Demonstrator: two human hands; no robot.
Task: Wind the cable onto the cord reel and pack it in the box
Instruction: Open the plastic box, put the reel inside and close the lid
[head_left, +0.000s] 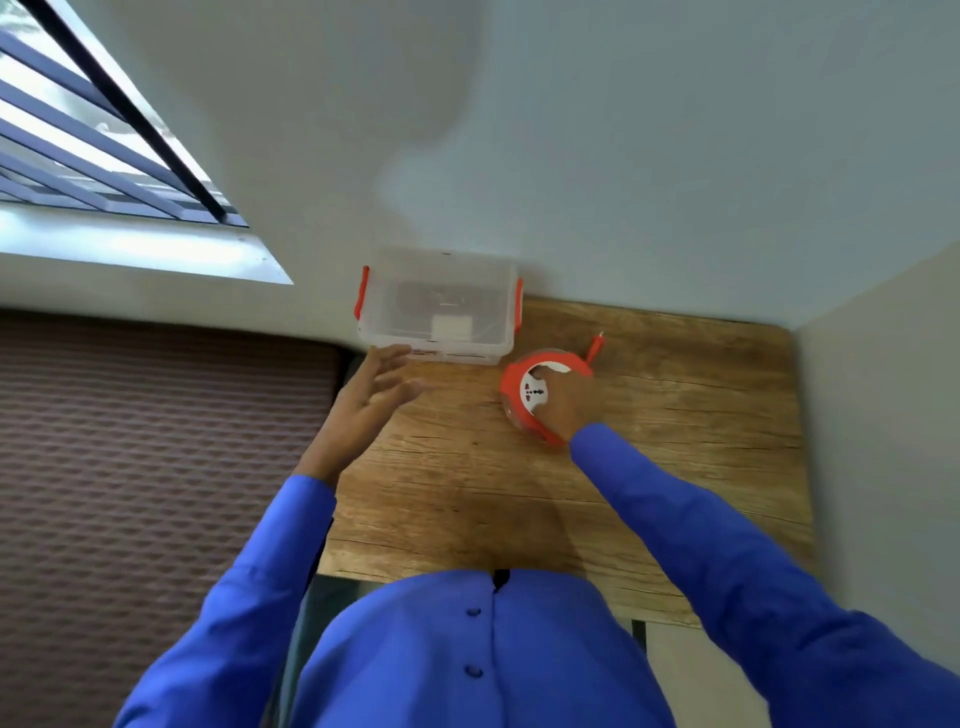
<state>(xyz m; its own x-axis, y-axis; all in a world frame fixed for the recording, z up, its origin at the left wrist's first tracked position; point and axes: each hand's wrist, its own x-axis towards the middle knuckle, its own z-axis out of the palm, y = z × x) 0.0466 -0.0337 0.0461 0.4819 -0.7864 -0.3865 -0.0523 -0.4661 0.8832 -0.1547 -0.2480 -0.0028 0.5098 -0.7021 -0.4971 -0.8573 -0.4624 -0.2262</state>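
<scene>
A round orange cord reel (522, 387) with a white socket face lies on the wooden table (675, 415). My right hand (566, 402) rests on top of it and grips it. A short orange cable end with its plug (595, 347) sticks out behind the reel toward the wall. A clear plastic box (441, 306) with orange side latches stands at the table's far left corner against the wall, its lid on. My left hand (371, 395) hovers just in front of the box with fingers spread, holding nothing.
The table sits in a corner, with walls behind it and to its right. A bed or couch with a brown patterned cover (156, 467) lies to the left. A barred window (104, 156) is at the upper left.
</scene>
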